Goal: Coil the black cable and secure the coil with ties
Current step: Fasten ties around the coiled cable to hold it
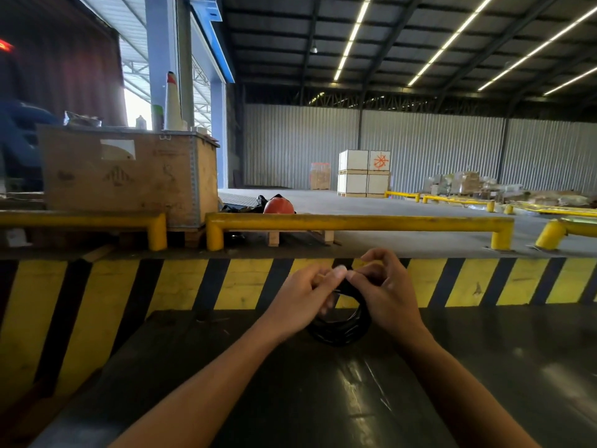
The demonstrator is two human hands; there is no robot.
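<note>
A black cable coil (340,329) hangs between my two hands above a dark glossy table (323,399). My left hand (300,299) pinches the top of the coil with thumb and fingers. From the other side my right hand (384,292) grips the coil's top, its fingers curled over the strands. The fingertips of both hands meet at the top of the loop. The lower half of the coil shows as a round bundle of several turns. Any tie there is hidden by my fingers.
A yellow and black striped edge (193,282) runs across behind the table. Yellow guard rails (355,223) stand beyond it, with a large wooden crate (129,169) at the left and an orange helmet (279,205) on the floor. Stacked white boxes (363,173) stand far back.
</note>
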